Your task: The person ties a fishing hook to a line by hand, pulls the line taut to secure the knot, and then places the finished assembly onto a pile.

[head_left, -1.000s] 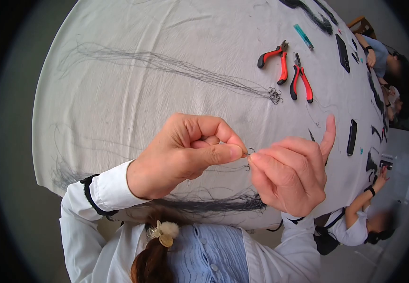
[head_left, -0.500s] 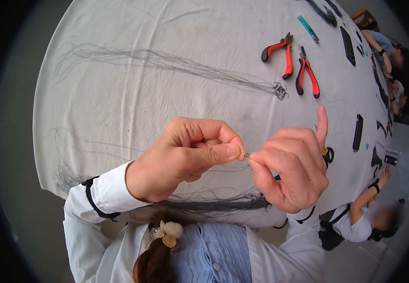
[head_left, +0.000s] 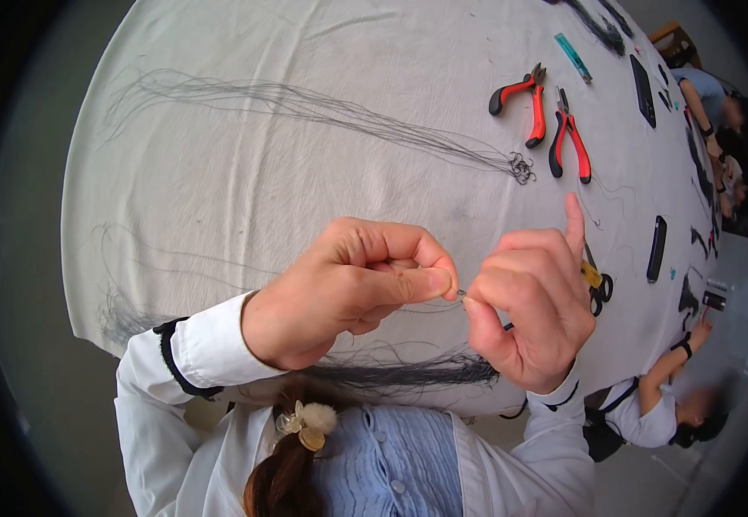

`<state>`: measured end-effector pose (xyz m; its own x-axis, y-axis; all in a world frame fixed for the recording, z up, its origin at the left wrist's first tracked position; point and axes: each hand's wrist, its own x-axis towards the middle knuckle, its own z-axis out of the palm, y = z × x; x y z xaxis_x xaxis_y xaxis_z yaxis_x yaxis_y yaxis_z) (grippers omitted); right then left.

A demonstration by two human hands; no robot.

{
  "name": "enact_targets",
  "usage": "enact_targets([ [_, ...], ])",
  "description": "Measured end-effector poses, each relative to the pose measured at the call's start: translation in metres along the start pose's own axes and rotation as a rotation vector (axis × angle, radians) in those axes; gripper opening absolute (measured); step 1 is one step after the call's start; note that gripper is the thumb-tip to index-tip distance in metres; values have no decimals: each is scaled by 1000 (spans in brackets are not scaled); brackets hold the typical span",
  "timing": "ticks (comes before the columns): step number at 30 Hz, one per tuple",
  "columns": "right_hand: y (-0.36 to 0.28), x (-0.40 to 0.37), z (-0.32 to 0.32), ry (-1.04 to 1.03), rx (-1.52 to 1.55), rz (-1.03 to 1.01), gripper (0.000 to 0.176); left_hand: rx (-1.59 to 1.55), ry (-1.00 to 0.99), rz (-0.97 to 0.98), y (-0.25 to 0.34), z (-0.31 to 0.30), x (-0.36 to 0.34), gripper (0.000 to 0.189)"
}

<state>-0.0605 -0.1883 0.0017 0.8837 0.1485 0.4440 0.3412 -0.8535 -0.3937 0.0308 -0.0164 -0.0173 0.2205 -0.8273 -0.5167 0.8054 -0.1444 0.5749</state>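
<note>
The left hand (head_left: 352,280) pinches a small dark piece (head_left: 462,294) between thumb and forefinger; the right hand (head_left: 533,302) grips its other end, one finger raised. The piece thus lies between both sets of fingertips, over the bench (head_left: 219,189). A dark bundle (head_left: 400,374) lies below the hands, scissors (head_left: 595,280) just beside the right one, pliers (head_left: 565,119) farther off.

Left hand (head_left: 352,289) pinched, right hand (head_left: 533,302) pinched just beside, one finger (head_left: 574,220) raised
</note>
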Motion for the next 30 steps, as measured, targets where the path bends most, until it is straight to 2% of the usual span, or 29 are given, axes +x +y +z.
enact_targets([
  [9,-2,0,-6,-56,66,13,8,9,-14,-3,0,5,-1,11],
  [12,-3,1,-10,-103,141,76,7,20,-14,8,2,7,-3,11],
  [14,-3,1,-13,-165,290,206,7,27,-6,5,3,9,-5,12],
  [20,5,-4,-16,-63,491,341,10,-2,-21,6,4,12,-7,12],
  [24,-1,0,-19,-47,471,314,14,-13,-7,-19,6,13,-8,12],
  [30,2,2,-16,-144,331,260,13,-58,-22,-19,4,7,-6,12],
])
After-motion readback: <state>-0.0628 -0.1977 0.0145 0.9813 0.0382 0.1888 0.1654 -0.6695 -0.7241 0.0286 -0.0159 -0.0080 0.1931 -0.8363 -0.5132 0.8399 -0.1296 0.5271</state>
